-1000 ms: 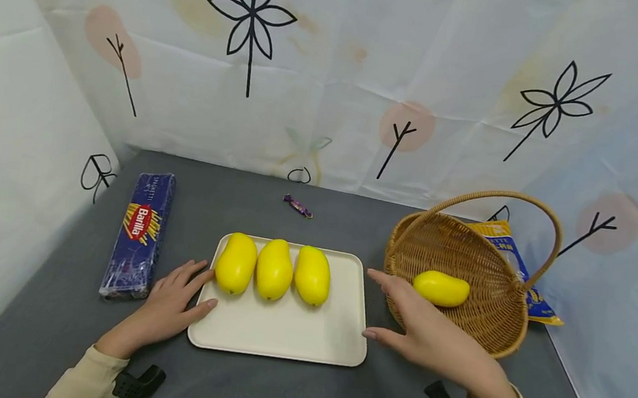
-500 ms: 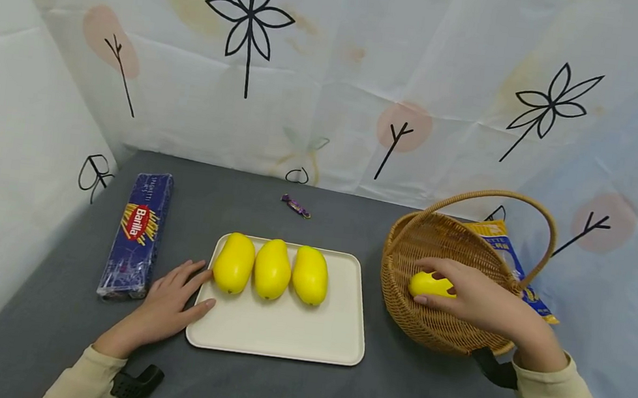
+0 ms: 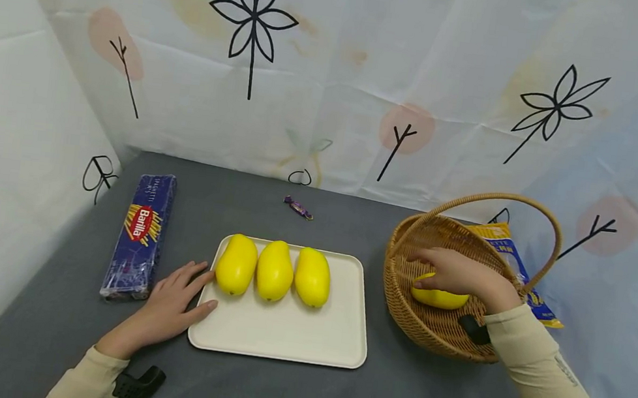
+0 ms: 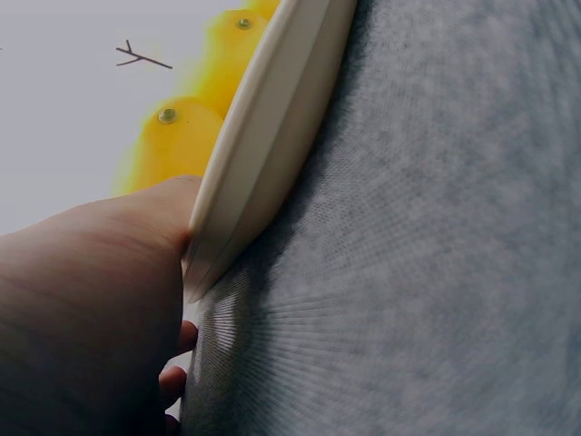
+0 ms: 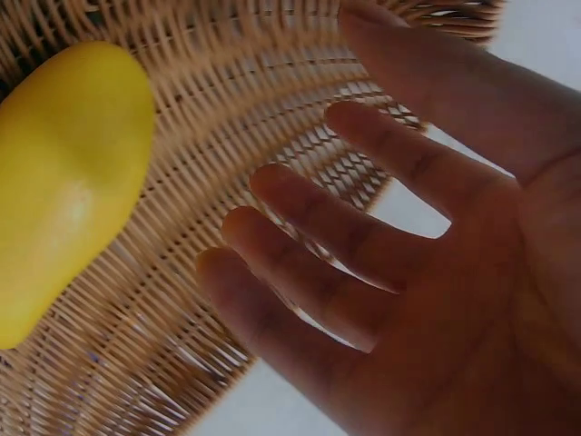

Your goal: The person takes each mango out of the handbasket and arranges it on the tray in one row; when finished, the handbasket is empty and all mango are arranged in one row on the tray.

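Three yellow mangoes stand in a row on a cream tray (image 3: 279, 339): the left mango (image 3: 236, 265), the middle mango (image 3: 274, 271) and the right mango (image 3: 312, 278). My left hand (image 3: 168, 303) rests at the tray's left edge, fingers spread and thumb over the rim. On the right, a wicker basket (image 3: 419, 332) holds another mango (image 3: 440, 299). My right hand (image 3: 461, 272) reaches into this basket above that mango and partly covers it. In the right wrist view the right hand's fingers (image 5: 300, 209) are spread, with a gap between them and the mango (image 5: 77, 173).
A blue spaghetti pack (image 3: 139, 237) lies left of the tray. Behind the tray is a small purple wrapped candy (image 3: 297, 208). A blue and yellow bag (image 3: 543, 310) lies behind the basket, whose tall handle (image 3: 502, 197) arches over it.
My right hand has moved from beside the tray's right edge into the basket, over the mango there. The left hand has stayed at the tray.
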The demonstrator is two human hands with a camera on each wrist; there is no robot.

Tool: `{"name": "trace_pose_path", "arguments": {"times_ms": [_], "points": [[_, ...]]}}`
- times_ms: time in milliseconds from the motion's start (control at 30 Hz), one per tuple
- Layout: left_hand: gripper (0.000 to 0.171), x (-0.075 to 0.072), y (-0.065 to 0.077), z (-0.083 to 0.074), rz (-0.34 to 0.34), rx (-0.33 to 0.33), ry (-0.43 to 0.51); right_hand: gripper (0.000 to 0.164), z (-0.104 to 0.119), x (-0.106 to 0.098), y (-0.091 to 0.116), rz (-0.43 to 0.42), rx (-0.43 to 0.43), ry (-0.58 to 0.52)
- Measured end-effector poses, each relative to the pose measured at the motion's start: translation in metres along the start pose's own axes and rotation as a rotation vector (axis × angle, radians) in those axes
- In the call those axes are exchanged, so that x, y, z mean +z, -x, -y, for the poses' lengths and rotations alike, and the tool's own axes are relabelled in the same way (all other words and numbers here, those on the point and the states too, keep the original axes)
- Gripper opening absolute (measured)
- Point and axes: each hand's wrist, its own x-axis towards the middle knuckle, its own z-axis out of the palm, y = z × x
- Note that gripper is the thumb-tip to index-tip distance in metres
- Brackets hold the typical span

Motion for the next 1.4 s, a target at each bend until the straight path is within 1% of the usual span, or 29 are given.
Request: {"name": "trace_pose_path", "arguments": {"times_ms": [200,300,400,667,800,1033,1267,1400], "points": [[0.065,-0.001,0.0,-0.002,-0.012,0.007,-0.001,0.044,-0.01,0.007,-0.014,0.081,0.005,-0.026],[0.064,-0.002,0.001,-0.003,-0.015,0.005,-0.002,0.044,-0.013,0.01,-0.017,0.125,0.017,-0.029],[0.063,-0.002,0.001,-0.003,-0.018,0.005,0.0,0.044,-0.016,0.013,-0.019,0.143,0.033,-0.022],[0.064,-0.001,0.001,-0.002,-0.022,0.007,0.002,0.049,-0.025,0.017,-0.023,0.155,0.085,-0.008],[0.065,0.0,0.001,-0.001,-0.015,-0.001,0.001,0.051,-0.027,0.019,-0.025,0.152,0.089,0.002],[0.064,0.0,0.003,-0.001,-0.017,0.004,0.002,0.048,-0.03,0.024,-0.024,0.162,0.142,-0.031],[0.063,-0.002,0.002,-0.001,-0.017,0.005,-0.002,0.046,-0.031,0.023,-0.021,0.151,0.146,-0.03],[0.063,-0.002,0.001,-0.002,-0.016,0.007,-0.005,0.045,-0.031,0.023,-0.02,0.151,0.157,-0.001]]}}
